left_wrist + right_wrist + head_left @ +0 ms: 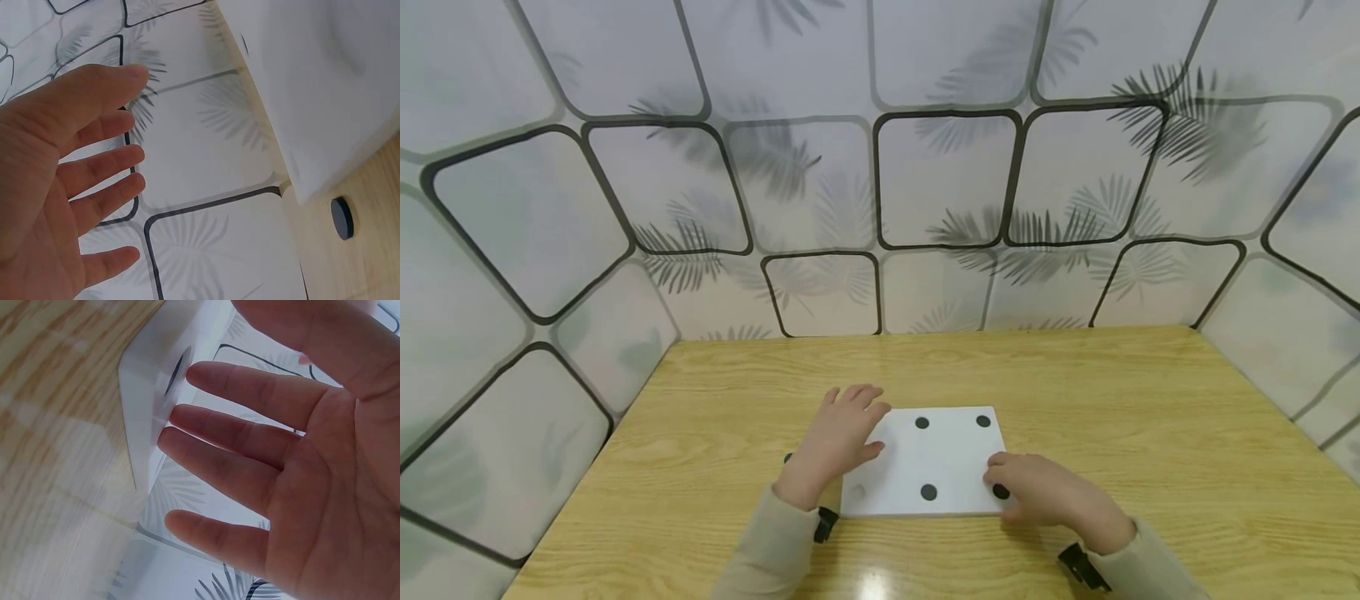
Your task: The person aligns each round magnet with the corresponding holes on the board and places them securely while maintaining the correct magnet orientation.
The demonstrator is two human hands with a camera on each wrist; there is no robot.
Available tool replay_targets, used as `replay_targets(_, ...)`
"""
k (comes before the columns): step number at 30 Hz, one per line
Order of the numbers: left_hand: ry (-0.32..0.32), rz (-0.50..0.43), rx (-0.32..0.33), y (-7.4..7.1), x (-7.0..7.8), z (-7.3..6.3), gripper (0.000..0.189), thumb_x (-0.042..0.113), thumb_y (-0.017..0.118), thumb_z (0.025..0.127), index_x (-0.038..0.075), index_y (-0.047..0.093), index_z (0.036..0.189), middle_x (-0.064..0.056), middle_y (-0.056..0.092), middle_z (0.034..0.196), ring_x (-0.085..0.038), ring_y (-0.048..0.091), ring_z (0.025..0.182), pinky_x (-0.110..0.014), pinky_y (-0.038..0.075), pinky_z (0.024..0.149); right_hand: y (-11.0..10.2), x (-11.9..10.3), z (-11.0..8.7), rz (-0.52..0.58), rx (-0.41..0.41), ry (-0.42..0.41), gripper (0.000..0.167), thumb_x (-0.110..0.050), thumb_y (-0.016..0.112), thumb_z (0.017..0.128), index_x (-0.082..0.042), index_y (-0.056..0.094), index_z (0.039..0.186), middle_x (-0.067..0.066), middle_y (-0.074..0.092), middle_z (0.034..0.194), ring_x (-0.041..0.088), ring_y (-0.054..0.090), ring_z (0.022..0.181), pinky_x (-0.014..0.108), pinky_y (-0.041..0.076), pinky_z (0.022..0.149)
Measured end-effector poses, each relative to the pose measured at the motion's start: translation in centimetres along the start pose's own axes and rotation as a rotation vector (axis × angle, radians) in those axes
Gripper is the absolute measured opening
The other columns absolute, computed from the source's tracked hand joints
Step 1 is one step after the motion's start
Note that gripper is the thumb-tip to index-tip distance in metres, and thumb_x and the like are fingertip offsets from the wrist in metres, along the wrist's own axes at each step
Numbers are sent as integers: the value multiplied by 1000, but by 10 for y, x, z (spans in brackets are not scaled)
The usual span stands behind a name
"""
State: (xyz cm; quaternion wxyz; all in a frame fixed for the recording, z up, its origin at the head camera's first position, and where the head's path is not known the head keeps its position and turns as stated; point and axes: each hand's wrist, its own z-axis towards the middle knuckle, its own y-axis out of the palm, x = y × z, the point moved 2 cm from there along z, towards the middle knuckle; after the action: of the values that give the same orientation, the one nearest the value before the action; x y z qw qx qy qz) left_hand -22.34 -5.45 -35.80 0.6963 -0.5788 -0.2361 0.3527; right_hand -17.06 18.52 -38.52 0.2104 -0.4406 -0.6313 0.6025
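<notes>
A flat white board (961, 458) lies on the table with several black discs in its face, among them a disc (928, 492) at its near middle. A pale round recess (858, 492) shows at the near left corner. My left hand (838, 437) is over the board's left side, fingers spread and holding nothing. Left of the board, a loose black disc (342, 218) sits on the wood. My right hand (1041, 492) is at the right edge, its straight fingers (231, 415) beside the near right disc (1001, 492), which it partly covers in the head view.
The wood-grain table (737, 392) extends around the board on every side. Behind it and at both sides stand pale walls (820, 292) patterned with rounded outlines and grey leaves. Dark straps (825, 525) show at both wrists by the sleeves (767, 542).
</notes>
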Motion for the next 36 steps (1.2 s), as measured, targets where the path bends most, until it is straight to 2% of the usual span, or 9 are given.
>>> replay_targets(14,-84,-30,62,0,-33,-25,42,25,75,70,10,61,106,-9,50,120,-27,43,112,-53,33,88,0,-1,0,-3,2,7,30,-17,73,69,-5,63,94,-2,54,91,8,47,70,29,44,64)
replay_targets(24,-125,-48,4,-1,-42,-29,45,30,74,71,10,60,109,-10,48,123,-28,41,114,-53,32,90,0,-2,1,-11,16,1,26,-15,73,68,-6,62,91,-3,52,87,8,42,65,27,41,59)
replay_targets(36,-143,-68,-54,11,-48,-28,39,31,72,73,9,62,104,-10,50,120,-29,44,110,-53,34,87,0,-3,1,0,24,-6,27,-14,73,68,-5,62,91,-2,52,88,8,43,65,28,41,59)
